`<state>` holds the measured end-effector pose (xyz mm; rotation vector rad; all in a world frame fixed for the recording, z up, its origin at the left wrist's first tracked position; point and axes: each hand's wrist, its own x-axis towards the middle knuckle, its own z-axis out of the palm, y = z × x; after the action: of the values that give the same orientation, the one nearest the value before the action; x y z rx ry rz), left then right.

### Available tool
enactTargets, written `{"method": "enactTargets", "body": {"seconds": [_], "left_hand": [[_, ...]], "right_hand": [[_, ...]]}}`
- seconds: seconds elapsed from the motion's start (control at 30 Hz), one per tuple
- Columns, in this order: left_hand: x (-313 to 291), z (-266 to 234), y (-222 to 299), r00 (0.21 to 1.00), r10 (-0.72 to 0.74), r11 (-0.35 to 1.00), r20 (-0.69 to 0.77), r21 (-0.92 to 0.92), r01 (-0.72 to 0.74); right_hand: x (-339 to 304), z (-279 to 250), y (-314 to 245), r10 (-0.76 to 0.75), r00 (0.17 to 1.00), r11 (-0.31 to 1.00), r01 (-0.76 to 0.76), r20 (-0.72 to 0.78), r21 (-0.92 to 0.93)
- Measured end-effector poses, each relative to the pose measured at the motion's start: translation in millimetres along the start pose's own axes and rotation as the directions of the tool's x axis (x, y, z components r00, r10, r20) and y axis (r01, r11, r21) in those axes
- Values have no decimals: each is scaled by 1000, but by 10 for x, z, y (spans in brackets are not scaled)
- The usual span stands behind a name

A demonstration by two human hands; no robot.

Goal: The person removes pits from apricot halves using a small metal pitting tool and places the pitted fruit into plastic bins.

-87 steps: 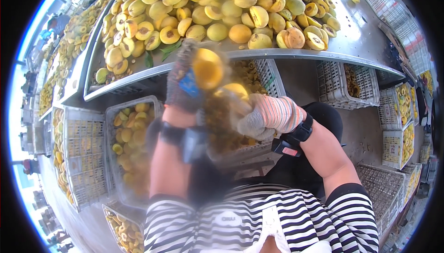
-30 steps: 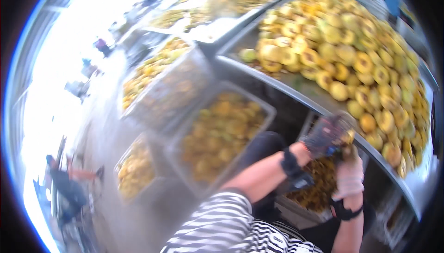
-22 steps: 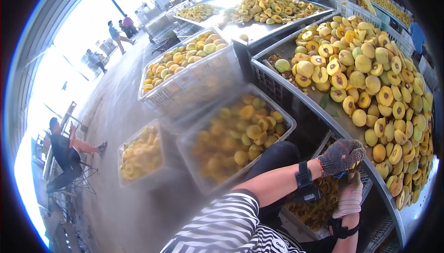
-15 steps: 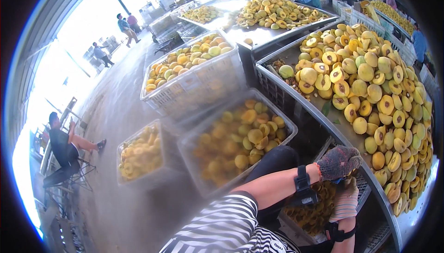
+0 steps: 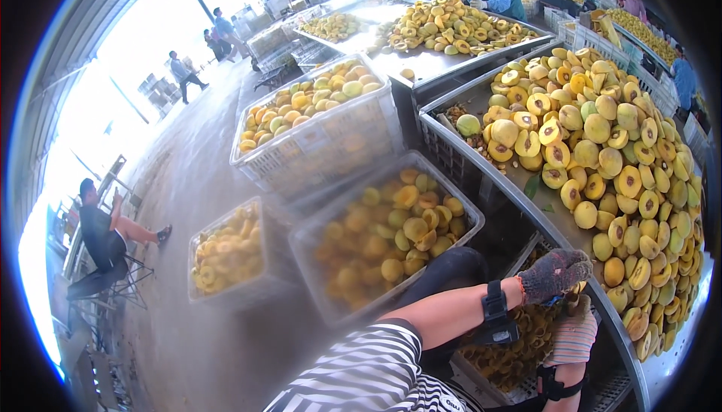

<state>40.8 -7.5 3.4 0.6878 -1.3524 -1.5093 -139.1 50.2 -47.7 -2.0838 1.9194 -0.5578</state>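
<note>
In a dark grey knit glove, my left hand (image 5: 555, 275) is closed at the near edge of the metal table (image 5: 519, 195). My right hand (image 5: 573, 334), in a pale striped glove, is just below it with its fingers curled up toward the left. A bit of yellow shows between the two hands, but what they grip is mostly hidden. Under them sits a crate of yellow fruit pieces (image 5: 511, 355). Beside the hands, a large heap of halved and whole yellow peaches (image 5: 602, 148) covers the table, some cut faces showing brown pits.
To the left stand a crate of peaches (image 5: 391, 239), a smaller crate (image 5: 226, 250) and a taller white crate (image 5: 316, 137). Another metal table (image 5: 429, 66) with halved peaches lies beyond, two people behind it. A seated person (image 5: 105, 228) is at far left.
Both my hands have shifted slightly downward and stay close together. In the background, walking people have moved.
</note>
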Motion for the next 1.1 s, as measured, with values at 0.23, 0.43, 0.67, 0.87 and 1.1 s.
{"method": "enactTargets", "body": {"seconds": [0.23,0.43,0.67,0.87,1.1], "left_hand": [[35,13,72,997,-18,1000,77,11,17],[45,-362,-411,976,179,950,121,-280,-140],[201,41,94,994,-96,866,-61,-497,53],[20,202,11,993,119,988,21,97,-121],[85,320,45,999,-26,920,39,-391,39]], "right_hand": [[-94,-166,-389,99,986,812,-160,138,561],[99,-362,-593,-250,947,967,233,199,107],[-34,-439,-187,-478,856,870,493,-197,29],[-102,-222,-264,-186,982,895,154,37,420],[-53,-234,-393,-400,910,890,414,110,-190]]}}
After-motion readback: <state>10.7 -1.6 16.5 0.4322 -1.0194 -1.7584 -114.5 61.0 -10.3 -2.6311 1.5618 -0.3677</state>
